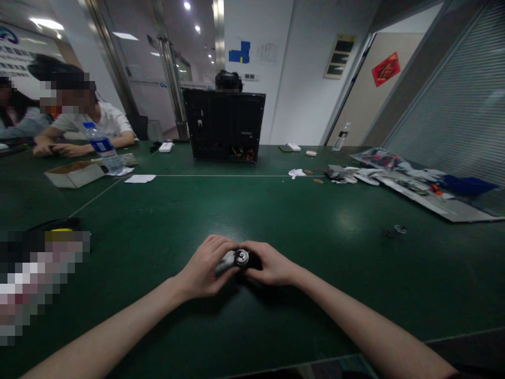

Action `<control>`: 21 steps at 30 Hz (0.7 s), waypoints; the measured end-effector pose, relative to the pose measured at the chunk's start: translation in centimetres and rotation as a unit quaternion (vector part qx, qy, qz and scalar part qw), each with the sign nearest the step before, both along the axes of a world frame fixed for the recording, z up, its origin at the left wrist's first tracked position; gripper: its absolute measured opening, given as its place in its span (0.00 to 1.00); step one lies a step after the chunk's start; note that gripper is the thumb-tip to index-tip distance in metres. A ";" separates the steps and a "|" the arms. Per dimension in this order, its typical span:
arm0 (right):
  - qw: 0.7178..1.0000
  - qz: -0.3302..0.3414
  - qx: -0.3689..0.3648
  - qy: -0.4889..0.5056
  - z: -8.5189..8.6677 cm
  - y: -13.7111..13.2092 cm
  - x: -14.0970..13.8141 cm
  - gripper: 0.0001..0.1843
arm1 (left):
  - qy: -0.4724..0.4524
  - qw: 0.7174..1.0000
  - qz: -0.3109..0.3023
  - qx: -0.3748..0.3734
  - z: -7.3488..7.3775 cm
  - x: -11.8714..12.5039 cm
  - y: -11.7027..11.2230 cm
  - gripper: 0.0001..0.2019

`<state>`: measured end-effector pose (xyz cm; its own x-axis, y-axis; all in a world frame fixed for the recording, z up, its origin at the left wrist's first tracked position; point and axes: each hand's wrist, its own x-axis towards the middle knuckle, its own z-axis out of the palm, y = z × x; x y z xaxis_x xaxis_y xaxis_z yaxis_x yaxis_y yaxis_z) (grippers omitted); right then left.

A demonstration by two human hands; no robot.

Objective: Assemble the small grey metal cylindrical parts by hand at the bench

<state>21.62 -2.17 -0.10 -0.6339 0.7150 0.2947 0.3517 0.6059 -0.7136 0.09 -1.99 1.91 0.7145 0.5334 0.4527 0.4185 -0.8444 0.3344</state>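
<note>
Over tbl (300,210), L fingers (229,277) & R fingers (255,274) pinch metal part (241,258), round end twd cam, long axis unclear

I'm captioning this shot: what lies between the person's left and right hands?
In the head view, a small round metal part sits between the left hand and the right hand.

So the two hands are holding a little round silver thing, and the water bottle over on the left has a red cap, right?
Not quite: the bottle's cap is blue, not red, as the head view shows. The left hand and right hand do hold the round silver thing.
</note>
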 end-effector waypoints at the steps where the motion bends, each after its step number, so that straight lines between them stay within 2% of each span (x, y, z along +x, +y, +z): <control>1: 1.000 0.006 0.000 0.000 0.1 0.0 0.1 0.26 | -0.002 1.000 0.008 -0.002 -0.1 0.0 0.0 0.16; 6: 1.000 -0.017 0.005 -0.014 -0.1 -0.2 -0.3 0.23 | -0.007 0.999 0.036 -0.009 -0.3 0.0 0.2 0.16; 10: 0.999 -0.038 0.007 -0.030 -0.1 -0.3 -0.6 0.25 | 0.005 0.999 0.039 -0.025 -0.3 0.0 0.2 0.18; 21: 0.999 -0.012 0.013 -0.045 0.9 -0.8 -0.2 0.27 | 0.010 0.998 0.041 -0.037 -0.3 0.0 0.2 0.15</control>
